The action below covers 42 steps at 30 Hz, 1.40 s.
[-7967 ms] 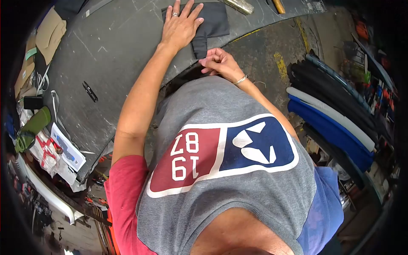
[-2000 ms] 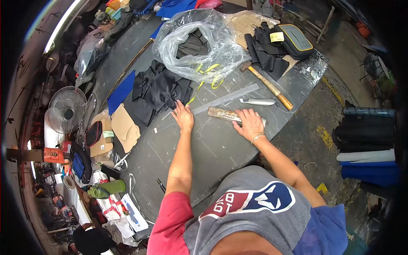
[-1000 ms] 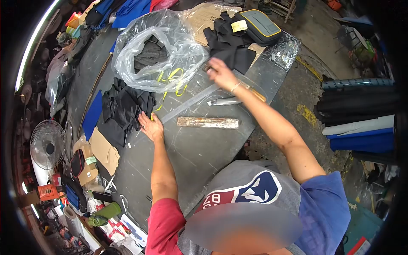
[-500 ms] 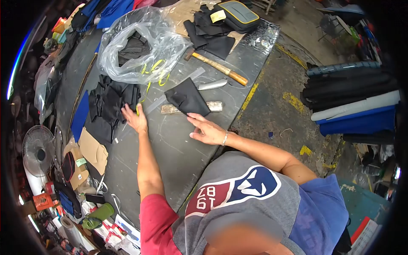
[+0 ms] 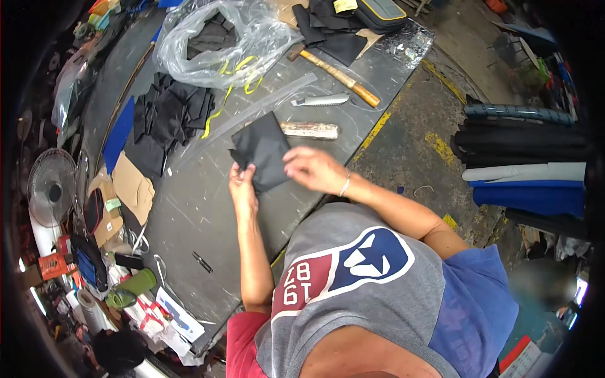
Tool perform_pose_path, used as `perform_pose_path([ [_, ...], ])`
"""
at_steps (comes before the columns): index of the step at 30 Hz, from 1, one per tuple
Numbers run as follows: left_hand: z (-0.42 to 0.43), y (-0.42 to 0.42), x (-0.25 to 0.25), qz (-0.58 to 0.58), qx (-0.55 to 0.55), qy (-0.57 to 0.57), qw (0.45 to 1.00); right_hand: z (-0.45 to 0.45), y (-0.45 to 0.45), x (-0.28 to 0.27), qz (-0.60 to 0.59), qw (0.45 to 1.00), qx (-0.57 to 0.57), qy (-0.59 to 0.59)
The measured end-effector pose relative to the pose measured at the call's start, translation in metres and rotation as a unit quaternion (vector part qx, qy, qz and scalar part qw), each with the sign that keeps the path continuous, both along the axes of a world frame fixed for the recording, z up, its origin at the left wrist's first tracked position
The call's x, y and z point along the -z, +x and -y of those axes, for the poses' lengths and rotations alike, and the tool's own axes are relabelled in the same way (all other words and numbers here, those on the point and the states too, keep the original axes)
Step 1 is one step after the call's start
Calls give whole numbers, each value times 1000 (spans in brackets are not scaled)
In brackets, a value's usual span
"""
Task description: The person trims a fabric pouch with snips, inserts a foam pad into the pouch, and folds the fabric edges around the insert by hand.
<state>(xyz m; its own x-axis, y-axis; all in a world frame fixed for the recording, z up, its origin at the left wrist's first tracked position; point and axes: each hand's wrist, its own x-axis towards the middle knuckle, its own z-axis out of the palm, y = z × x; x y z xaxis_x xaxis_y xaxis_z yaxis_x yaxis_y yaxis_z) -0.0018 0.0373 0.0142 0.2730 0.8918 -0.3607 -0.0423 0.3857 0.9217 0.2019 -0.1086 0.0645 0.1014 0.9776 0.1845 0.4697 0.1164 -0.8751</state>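
A dark, roughly square piece of black fabric is held over the grey table. My left hand pinches its lower left edge, thumb on top. At the fabric's right edge is my right hand, smeared by motion with fingers partly curled; whether it grips the cloth cannot be made out. Just beyond lies a worn wooden bar, partly covered by the fabric. A utility knife and a clear ruler rest farther up. To the left sits a heap of black fabric pieces.
A hammer lies near the table's right edge. Toward the back are a clear plastic bag with dark cloth inside, a yellow ribbon and a black case. Brown cardboard and a small black tool are at left.
My left hand has left the black heap and moved right to grasp the fabric piece. That piece has come nearer to me, baring more of the wooden bar. The view has shifted.
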Motion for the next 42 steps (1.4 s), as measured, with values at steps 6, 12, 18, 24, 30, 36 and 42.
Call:
perform_pose_path([
  [6, -17, -68, -22, -7, -144, -93, 985, -29, 40, 46, 282, 939, 186, 65],
  [12, -41, -81, -64, -49, -224, 65, 971, -51, 51, 54, 296, 936, 187, 20],
  [18, 16, -35, -93, -295, 55, 482, 823, -57, 121, 60, 269, 919, 287, 10],
  [24, 74, -25, -9, -373, 252, 469, 760, -25, 155, 62, 361, 897, 240, -86],
  [30, 78, -39, 3, -341, 268, 449, 781, -14, 163, 62, 287, 906, 241, -198],
  [36, 70, -49, 0, -310, 280, 402, 815, 14, 129, 46, -255, 934, 200, -149],
  [42, 67, -37, 11, -357, 244, 434, 790, 34, 35, 15, -348, 906, -2, -240],
])
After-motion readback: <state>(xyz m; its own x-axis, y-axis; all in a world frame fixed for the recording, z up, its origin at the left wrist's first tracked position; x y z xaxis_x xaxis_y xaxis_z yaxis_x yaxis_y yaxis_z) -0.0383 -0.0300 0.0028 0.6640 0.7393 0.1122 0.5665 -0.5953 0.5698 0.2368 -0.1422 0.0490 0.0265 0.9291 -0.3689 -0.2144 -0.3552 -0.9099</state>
